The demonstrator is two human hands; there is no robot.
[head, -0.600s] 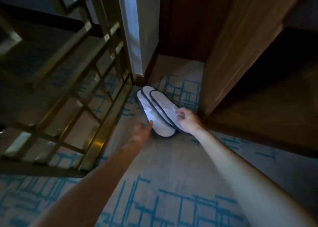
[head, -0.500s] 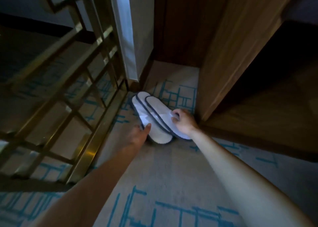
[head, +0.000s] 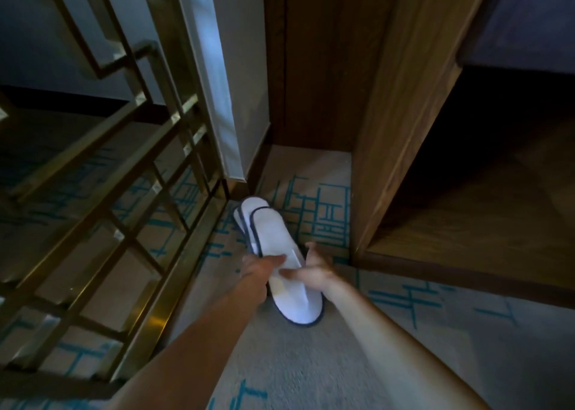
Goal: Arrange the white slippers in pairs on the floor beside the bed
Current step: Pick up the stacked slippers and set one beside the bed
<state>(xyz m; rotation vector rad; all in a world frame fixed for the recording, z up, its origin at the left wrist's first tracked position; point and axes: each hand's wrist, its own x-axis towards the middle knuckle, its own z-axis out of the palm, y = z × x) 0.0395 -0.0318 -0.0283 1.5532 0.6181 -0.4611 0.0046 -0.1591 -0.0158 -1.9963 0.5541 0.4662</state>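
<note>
Since the earlier frame, both hands had closed in on the stacked white slippers with dark-blue piping (head: 273, 238), lying overlapped on the beige, teal-lined carpet (head: 311, 363) between the brass lattice screen (head: 102, 223) and the wooden cabinet (head: 398, 129). Left hand (head: 259, 268) pinched the top slipper's strap; right hand (head: 314, 269), fingers spread, touched its edge. Pairing seemingly hadn't begun; no bed showed.

place: hotel-like room | cues: patterned carpet (head: 311, 363), wooden wardrobe (head: 404, 114), brass lattice screen (head: 102, 223)
</note>
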